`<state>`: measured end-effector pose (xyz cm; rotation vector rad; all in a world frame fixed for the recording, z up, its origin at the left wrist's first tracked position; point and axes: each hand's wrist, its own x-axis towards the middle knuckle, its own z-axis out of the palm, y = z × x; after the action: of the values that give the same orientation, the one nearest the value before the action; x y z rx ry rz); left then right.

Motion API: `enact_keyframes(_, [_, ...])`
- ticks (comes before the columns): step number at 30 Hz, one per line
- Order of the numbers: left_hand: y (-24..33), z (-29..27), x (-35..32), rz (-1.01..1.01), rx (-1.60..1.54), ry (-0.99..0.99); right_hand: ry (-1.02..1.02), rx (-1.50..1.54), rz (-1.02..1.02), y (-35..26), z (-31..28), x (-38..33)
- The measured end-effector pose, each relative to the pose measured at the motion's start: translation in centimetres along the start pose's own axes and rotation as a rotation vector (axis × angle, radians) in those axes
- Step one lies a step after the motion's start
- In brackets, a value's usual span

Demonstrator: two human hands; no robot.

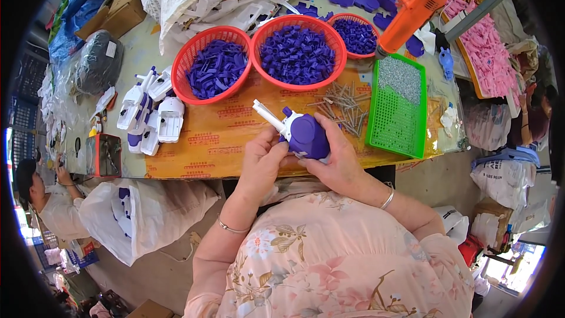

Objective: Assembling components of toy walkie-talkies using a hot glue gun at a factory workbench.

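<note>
Gripping the purple-and-white toy water gun (300, 132) from both sides, you had it lifted just above the near edge of the tabletop (235, 135), close to your body. Your right hand (336, 162) cupped the rounded purple body from below and behind, fingers wrapped over it; your left hand (262, 162) pinched the front of it, near where the white barrel stuck out toward the far left. It looked like light, hollow, stiff plastic, smooth enough to slip, so the broad purple shell was the safer hold; the thin white barrel seemed the part most likely to snap or pop loose. Just beyond it lay a scatter of metal screws (344, 106), beside a green tray (393, 122) toward the right edge. Three red baskets of purple parts (297, 53) stood further back. Finished white-and-purple toys (150, 112) lay toward the left edge, well apart from your hands.
</note>
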<state>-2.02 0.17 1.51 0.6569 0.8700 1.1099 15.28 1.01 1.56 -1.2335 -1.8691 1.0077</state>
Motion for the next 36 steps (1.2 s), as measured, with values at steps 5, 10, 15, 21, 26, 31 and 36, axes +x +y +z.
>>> enact_keyframes(5, [-0.2, 0.4, 0.0, 0.002, 0.018, 0.065, 0.002, -0.038, -0.033, -0.4, -0.2, -0.1])
enact_keyframes(10, [-0.4, 0.8, 0.1, 0.009, -0.020, 0.085, 0.103, -0.131, -0.135, -0.6, -0.2, -0.2])
enact_keyframes(15, [-1.0, 0.7, 0.3, 0.002, -0.003, 0.109, 0.061, -0.235, -0.098, -0.7, -0.3, -0.4])
enact_keyframes(21, [-0.3, 1.3, 0.0, 0.024, -0.012, 0.065, 0.085, -0.298, -0.157, -0.3, -0.3, -0.4])
enact_keyframes(26, [-0.2, 1.4, -0.1, 0.040, -0.086, 0.031, 0.097, -0.298, -0.188, -0.2, -0.2, -0.4])
enact_keyframes(31, [-0.3, 1.2, -0.1, 0.038, -0.060, 0.027, 0.093, -0.327, -0.184, -0.6, -0.4, -0.4])
enact_keyframes(36, [-0.2, 1.3, -0.2, 0.040, -0.055, 0.038, 0.077, -0.364, -0.181, -1.1, -0.7, -0.4])
